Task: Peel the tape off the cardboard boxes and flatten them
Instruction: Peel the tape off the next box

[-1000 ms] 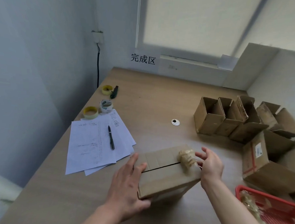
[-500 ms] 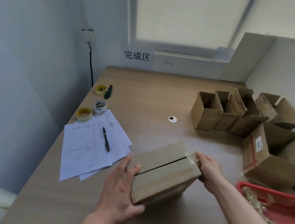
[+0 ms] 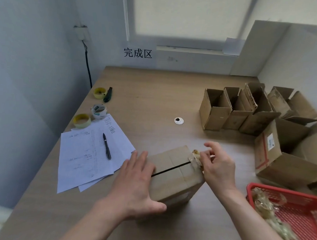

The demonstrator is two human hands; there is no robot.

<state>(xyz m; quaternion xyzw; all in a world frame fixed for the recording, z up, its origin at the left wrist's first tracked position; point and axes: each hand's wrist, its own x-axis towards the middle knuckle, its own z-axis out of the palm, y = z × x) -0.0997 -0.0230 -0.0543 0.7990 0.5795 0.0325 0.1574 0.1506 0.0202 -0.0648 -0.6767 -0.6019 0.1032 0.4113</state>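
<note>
desk layout seen from above the hands

a closed box (image 3: 175,175) sits near the front of the table (image 3: 155,94), papers (image 3: 91,153) with a pen (image 3: 106,148) on them to its left, tape rolls (image 3: 98,111) behind those, open boxes (image 3: 245,109) at the back right, a basket (image 3: 295,213) at the front right.

Soft, even daylight comes through the covered window (image 3: 191,14) at the back, leaving the bench (image 3: 155,94) moderately bright with no glare and only faint shadows under the boxes (image 3: 227,112) and the hands. The wide lens bends the walls and window frame near the edges. Detail is slightly soft throughout, blurriest at the bottom right over the red basket (image 3: 299,209).
</note>
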